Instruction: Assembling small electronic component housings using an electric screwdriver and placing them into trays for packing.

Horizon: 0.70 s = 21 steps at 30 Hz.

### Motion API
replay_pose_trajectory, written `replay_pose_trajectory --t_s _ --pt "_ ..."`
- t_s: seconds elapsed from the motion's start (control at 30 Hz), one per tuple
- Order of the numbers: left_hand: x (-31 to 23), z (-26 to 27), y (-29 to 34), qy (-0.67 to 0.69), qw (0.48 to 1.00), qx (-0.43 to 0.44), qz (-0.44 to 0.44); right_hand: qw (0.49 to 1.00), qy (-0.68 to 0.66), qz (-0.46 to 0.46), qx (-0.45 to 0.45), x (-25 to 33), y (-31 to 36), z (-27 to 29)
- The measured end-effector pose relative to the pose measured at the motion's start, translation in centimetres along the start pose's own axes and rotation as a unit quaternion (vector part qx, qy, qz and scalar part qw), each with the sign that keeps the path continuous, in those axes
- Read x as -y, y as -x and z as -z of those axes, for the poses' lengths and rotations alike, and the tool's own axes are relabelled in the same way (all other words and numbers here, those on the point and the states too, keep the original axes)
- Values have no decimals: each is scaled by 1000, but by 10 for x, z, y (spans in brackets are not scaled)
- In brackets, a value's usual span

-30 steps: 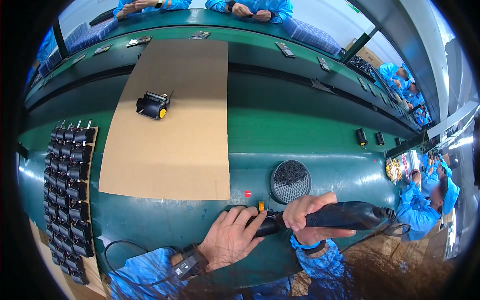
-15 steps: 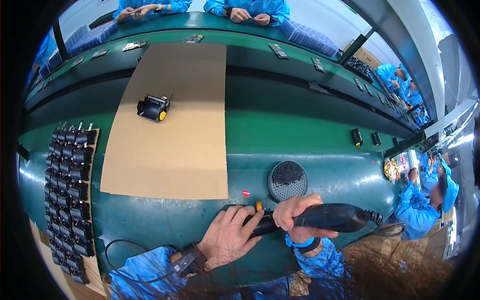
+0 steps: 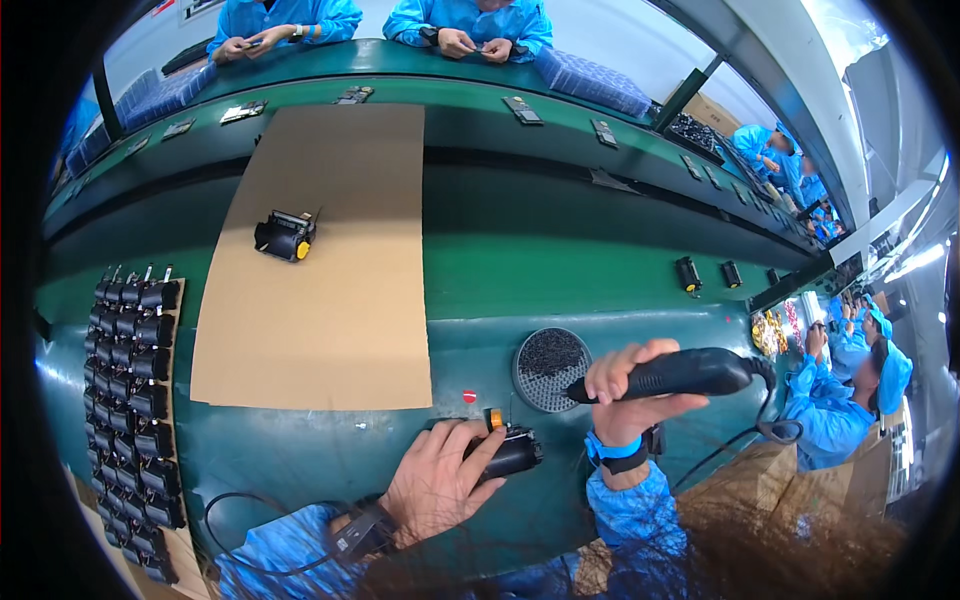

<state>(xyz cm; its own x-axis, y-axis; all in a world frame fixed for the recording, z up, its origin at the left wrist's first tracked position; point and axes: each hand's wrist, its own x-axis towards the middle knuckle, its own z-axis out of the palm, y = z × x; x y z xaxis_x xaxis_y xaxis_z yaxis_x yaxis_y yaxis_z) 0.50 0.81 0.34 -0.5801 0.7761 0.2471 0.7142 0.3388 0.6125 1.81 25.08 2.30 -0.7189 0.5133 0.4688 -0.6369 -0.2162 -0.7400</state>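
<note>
A black corded electric screwdriver lies nearly level in my right hand, whose fingers are closed round it. Its front end points left, at the right rim of a round grey dish heaped with small dark screws. Whether the bit touches any screw is hidden. My left hand is closed on a black rounded housing at the near part of the bench, thumb and fingers along its left side. An orange tab stands up at the housing's far edge, by my fingertip.
A brown cardboard sheet bears another black housing with a yellow disc. Rows of black housings fill a board at left. Circuit boards line the far ledge. The screwdriver's cord loops at right. Co-workers sit opposite and at right.
My right hand has lifted the screwdriver off the black housing and brought it up to the screw dish. My left hand keeps its hold on the housing. The whole view has shifted slightly.
</note>
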Motion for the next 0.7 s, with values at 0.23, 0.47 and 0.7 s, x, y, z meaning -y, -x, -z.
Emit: replay_pose_trajectory --t_s 0.23,0.47,0.7 --pt "1 2 0 0 1000 12 0 998 51 -40 -3 -13 1 2" --pt "0 5 1 -2 1000 19 4 998 56 -43 -4 -14 1 4" --pt "2 2 1 -7 1000 8 -5 996 61 -41 49 -20 5 8"
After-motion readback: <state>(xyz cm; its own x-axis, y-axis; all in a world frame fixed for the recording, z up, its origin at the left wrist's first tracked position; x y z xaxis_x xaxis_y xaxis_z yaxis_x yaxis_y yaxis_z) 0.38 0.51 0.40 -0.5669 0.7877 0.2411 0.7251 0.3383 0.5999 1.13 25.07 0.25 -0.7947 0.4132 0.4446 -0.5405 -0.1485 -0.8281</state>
